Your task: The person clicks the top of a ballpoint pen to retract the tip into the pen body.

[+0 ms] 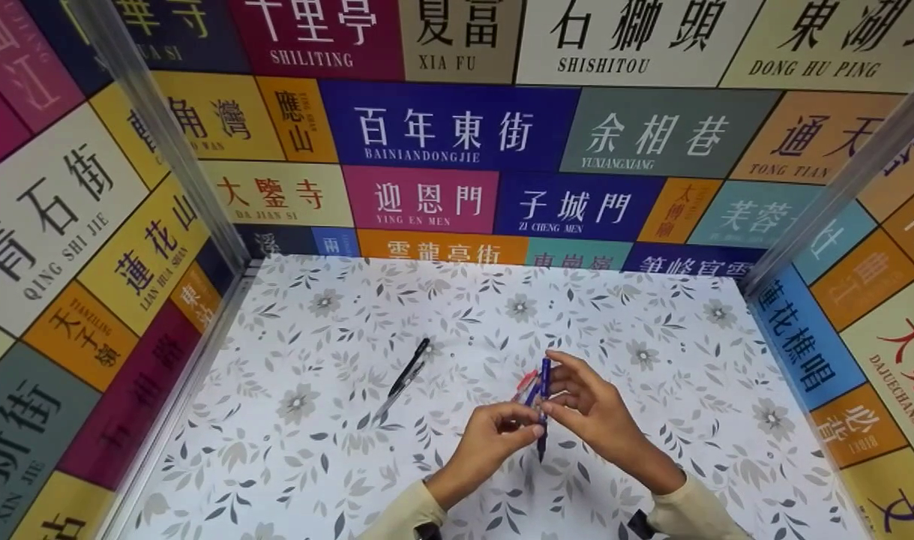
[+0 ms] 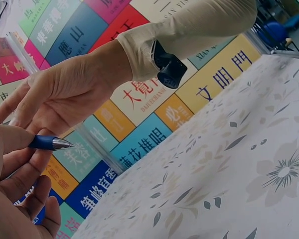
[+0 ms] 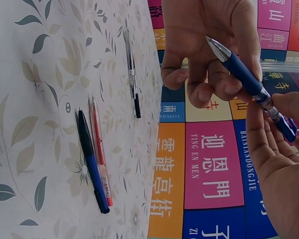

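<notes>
A blue click pen (image 1: 545, 373) with a silver tip is held above the table, its tip pointing down. My left hand (image 1: 498, 435) pinches its lower part between thumb and fingers. Higher up, my right hand (image 1: 595, 409) grips the barrel with thumb and fingertips. The right wrist view shows the pen's blue grip (image 3: 244, 74) and metal cone plainly, with both hands on it. On the table behind the hands lie a red pen (image 3: 98, 144) and a blue pen with a black front end (image 3: 92, 164), side by side; in the head view the hands partly hide them.
To the left on the table lie a black pen (image 1: 409, 366) and a clear-barrelled pen (image 1: 400, 390), close together. A floral cloth (image 1: 299, 465) covers the table. Panels with coloured street-name signs (image 1: 449, 127) stand at the back and both sides, with clear corner strips.
</notes>
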Demonstrator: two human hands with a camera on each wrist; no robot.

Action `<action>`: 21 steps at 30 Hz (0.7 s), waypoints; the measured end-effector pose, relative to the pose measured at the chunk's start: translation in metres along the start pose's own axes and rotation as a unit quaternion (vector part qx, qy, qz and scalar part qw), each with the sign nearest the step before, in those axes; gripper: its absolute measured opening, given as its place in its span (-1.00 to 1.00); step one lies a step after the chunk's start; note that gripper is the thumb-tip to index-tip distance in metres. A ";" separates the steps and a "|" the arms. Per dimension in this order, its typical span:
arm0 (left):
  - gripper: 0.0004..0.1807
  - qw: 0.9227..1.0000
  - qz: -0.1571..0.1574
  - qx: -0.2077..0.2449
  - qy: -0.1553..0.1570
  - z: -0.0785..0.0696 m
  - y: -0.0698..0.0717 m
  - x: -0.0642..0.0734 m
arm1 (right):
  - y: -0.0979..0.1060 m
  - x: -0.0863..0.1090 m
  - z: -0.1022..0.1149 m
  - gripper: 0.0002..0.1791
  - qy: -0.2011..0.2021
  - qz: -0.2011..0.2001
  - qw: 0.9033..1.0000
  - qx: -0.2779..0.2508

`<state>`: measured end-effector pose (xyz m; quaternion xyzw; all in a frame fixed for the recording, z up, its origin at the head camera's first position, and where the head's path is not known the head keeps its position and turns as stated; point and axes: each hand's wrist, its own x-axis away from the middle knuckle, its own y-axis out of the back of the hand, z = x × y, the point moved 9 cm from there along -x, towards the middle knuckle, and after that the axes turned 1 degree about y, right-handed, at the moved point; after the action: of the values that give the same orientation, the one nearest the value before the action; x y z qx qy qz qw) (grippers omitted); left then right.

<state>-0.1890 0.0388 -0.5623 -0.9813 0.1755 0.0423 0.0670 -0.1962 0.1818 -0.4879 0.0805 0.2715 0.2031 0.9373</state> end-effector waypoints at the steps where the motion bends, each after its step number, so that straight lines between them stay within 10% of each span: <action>1: -0.83 1.000 0.000 -0.001 0.000 0.000 0.000 0.000 | 0.000 0.000 0.000 -0.18 -0.002 0.000 1.000 -0.001; 21: -0.84 1.000 -0.003 -0.017 0.004 0.000 0.001 0.002 | 0.000 0.003 -0.006 -0.22 -0.029 -0.002 0.999 -0.020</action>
<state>-0.1880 0.0371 -0.5624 -0.9829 0.1723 0.0412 0.0494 -0.1972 0.1831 -0.4944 0.0669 0.2397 0.2043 0.9467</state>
